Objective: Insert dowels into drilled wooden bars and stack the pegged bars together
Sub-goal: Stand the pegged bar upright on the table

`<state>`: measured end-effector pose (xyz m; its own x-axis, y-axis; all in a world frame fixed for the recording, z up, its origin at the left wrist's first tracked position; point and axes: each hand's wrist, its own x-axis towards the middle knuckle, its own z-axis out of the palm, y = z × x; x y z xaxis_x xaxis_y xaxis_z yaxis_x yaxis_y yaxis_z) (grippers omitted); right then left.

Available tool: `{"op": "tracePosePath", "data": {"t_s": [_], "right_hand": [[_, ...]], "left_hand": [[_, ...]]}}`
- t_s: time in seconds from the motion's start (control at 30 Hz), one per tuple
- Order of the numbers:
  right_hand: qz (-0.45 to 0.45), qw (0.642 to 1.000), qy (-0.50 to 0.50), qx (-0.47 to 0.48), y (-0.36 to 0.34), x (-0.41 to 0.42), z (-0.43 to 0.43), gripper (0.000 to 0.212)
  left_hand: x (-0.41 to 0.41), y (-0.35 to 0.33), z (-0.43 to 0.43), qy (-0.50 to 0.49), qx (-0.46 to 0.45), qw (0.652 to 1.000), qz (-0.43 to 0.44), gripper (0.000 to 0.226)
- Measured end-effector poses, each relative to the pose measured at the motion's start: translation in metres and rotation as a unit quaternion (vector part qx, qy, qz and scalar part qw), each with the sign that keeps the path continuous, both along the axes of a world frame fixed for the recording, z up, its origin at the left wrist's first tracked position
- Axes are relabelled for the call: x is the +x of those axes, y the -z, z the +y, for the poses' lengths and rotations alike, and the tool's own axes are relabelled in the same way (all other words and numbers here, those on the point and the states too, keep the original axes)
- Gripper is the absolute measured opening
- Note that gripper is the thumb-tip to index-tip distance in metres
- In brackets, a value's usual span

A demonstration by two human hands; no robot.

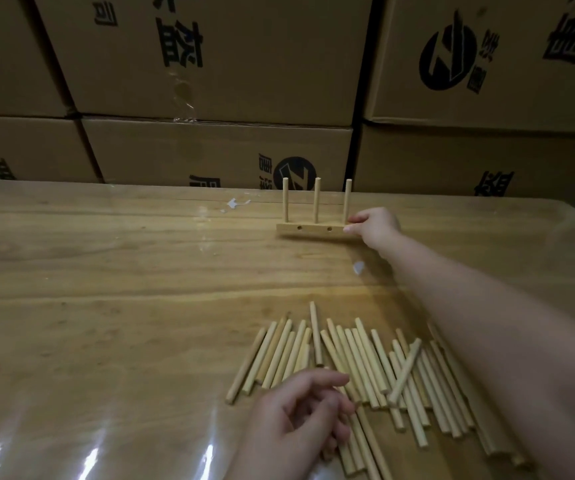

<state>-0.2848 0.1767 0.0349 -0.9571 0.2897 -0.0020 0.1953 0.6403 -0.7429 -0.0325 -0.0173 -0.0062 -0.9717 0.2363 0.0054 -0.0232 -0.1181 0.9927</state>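
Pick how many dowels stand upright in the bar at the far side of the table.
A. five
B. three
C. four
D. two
B: three dowels stand upright in the bar, whose right end the right hand pinches.

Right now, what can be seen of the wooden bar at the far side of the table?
The bar is a pale strip of light wood. It lies flat on the table, near the far edge. Three dowels stand upright in its top, about evenly spaced. Two small round holes show in its front face, and both are empty. The right hand pinches its right end. Nothing else touches it.
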Motion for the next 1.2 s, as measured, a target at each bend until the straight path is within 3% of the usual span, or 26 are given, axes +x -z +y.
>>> {"op": "tracePosePath", "data": {"t_s": [0.53,1.2], "right_hand": [[-0.011,0.992,-0.050,0.117,0.024,-0.019,0.001,0.038],[-0.050,0.980,-0.046,0.186,0.014,-0.012,-0.010,0.037]], "left_hand": [[-0.002,-0.001,0.000,-0.002,-0.025,1.000,-0.010,0.023],[-0.001,-0.006,-0.001,0.005,-0.028,0.999,-0.019,0.024]]}}
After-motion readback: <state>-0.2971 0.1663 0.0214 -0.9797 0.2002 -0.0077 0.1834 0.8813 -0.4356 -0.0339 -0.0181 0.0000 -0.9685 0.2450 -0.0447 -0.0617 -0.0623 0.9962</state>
